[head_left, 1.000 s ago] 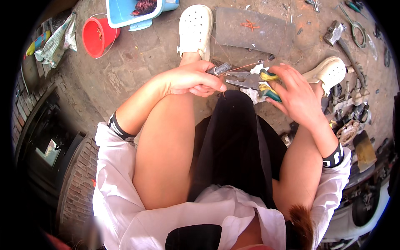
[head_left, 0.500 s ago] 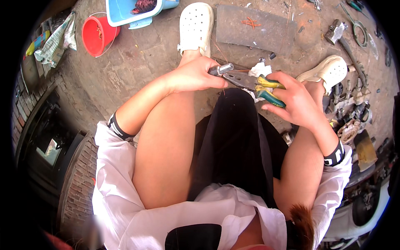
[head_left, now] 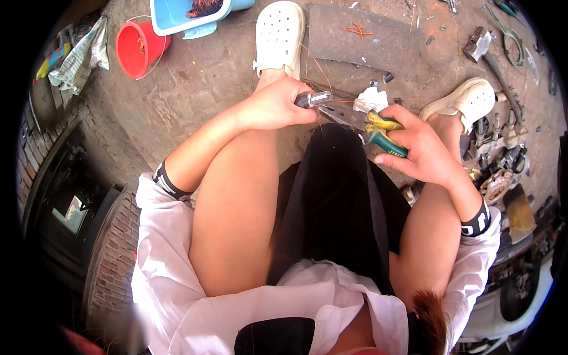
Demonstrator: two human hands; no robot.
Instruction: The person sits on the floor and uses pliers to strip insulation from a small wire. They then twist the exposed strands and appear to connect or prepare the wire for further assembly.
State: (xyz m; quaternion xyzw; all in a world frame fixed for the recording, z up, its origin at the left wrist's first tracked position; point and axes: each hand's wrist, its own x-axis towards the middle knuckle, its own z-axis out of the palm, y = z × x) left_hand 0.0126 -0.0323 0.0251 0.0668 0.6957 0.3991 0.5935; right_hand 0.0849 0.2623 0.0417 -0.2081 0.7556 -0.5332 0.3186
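My left hand (head_left: 273, 105) is closed around a short dark cylindrical piece with a shiny metal end (head_left: 319, 98). A thin copper-coloured wire (head_left: 321, 70) arches up beside that end, and another strand runs right toward a crumpled white paper (head_left: 370, 99). In my right hand (head_left: 427, 148) are pliers with yellow and green handles (head_left: 386, 143), their handles spread and the fingers wrapped around them. The grey jaws point left, close beside the metal end; whether they touch the wire I cannot tell. Both hands are just beyond the dark cloth over my lap.
Short orange-brown wire bits (head_left: 357, 30) lie on a flat grey sheet (head_left: 331, 48). A red bucket (head_left: 131, 54) and blue basin (head_left: 177, 23) stand at the far left. To the right are a hammer (head_left: 477, 45) and several metal parts (head_left: 497, 184). My shoes (head_left: 280, 36) flank the work.
My left thumb has drawn back from the pliers' jaws. The wire beside the metal end now bows in a wider arc. My right hand has barely moved.
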